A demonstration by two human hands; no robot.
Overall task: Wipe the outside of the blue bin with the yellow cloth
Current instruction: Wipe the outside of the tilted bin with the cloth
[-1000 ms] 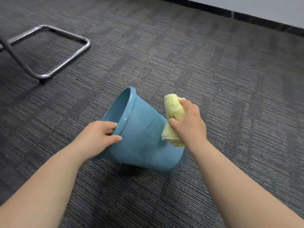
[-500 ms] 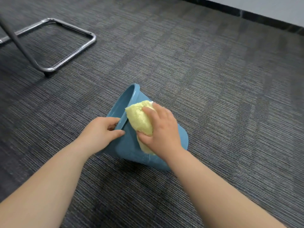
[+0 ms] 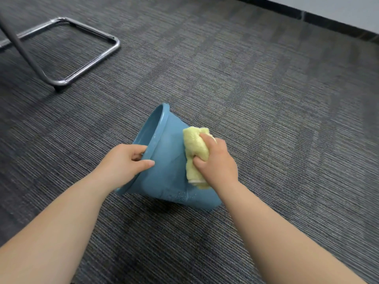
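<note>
Because the bin (image 3: pixel 169 171) lies tipped on the carpet (image 3: pixel 266 119) at mid-frame, mouth to the upper left, the left hand (image 3: pixel 125 162) grasps its rim, thumb outside, probably to steady it. The right hand (image 3: pixel 217 162) clenches the folded cloth (image 3: pixel 194 148) and presses it on the upper wall. Farther, at upper left, stands a chair frame (image 3: pixel 117 44).

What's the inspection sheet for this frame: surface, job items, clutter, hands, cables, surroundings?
Surface: dark grey striped carpet.
Job's things: blue plastic bin tipped over, mouth facing left, base edge on the carpet; folded yellow terry cloth pressed against its outer wall.
Clutter: nothing seen.
Hands: left hand grips the bin's rim; right hand holds the cloth.
Cables: nothing seen.
Surroundings: chrome tubular chair base at far left; dark skirting board at top right.
</note>
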